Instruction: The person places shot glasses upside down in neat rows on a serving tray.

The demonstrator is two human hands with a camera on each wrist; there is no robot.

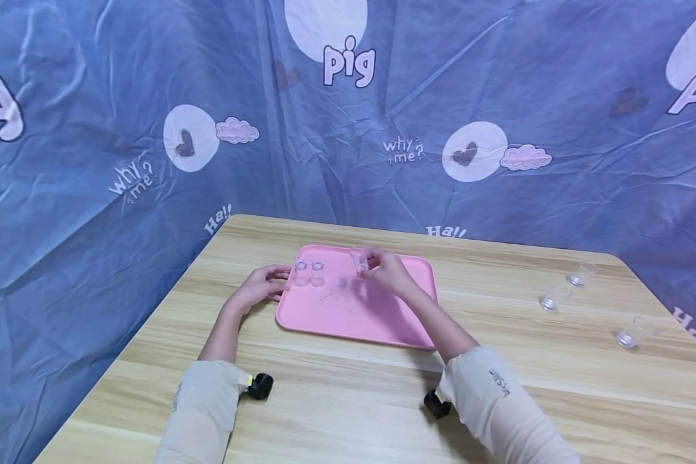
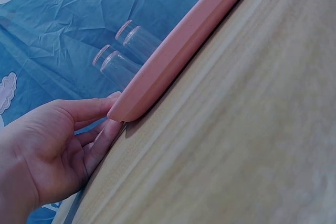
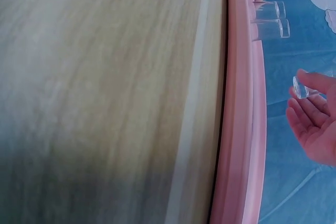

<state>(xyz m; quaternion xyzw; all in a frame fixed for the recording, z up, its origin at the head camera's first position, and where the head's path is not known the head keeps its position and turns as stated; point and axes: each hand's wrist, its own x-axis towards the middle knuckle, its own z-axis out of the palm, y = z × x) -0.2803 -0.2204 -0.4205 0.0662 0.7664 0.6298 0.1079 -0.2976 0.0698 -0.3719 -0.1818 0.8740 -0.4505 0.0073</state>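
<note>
My left hand (image 1: 256, 289) grips the left edge of a pink tray (image 1: 330, 319), thumb at the rim and fingers below it, as the left wrist view shows. Over the back part of the tray, my right hand (image 1: 390, 274) holds a small clear glass (image 3: 301, 87) between thumb and fingers. Two more glasses (image 2: 119, 69) stand side by side on the tray near its left end, upside down with their thick bases upward. In the right wrist view the held glass is partly hidden by the fingers.
To the right of the tray, three clear glasses stand upright on the wooden table (image 1: 348, 399): one glass (image 1: 580, 274) toward the back, another glass (image 1: 555, 296) nearer the tray, and a third glass (image 1: 635, 332) farther right. A blue printed curtain (image 1: 348, 161) hangs behind the table.
</note>
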